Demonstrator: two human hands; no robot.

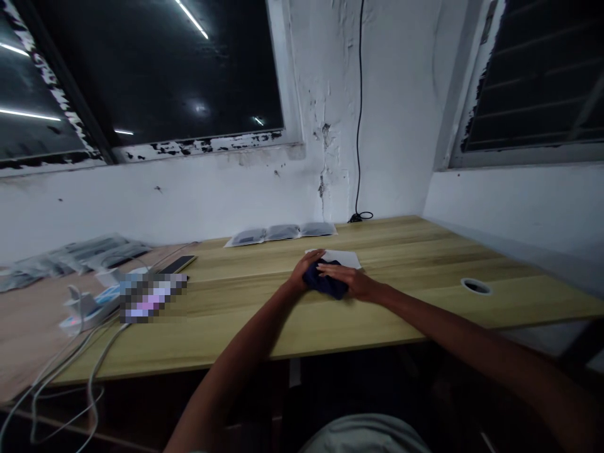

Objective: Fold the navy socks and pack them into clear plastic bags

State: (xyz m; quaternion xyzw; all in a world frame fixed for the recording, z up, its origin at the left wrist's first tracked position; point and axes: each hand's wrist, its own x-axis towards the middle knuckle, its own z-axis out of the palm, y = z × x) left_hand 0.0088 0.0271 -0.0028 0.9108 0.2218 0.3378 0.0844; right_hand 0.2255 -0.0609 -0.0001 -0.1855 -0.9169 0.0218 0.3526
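A dark blue folded cloth [328, 286] lies on the wooden table, bunched into a small bundle between my hands. My left hand [302, 270] curves round its left side, fingers reaching over the far edge. From the right, my right hand [353, 280] presses on the bundle with its fingers laid across the top. Just behind the cloth a flat white sheet or bag [346, 258] shows, partly covered by my hands and the cloth.
Three clear packets with dark contents [283, 233] lie by the wall. On the left are a phone [178, 264], a power strip [101, 302] with trailing cables, and a pile of plastic packets [89, 251]. A round cable hole [476, 287] is at right; a black cord [360, 126] hangs down the wall.
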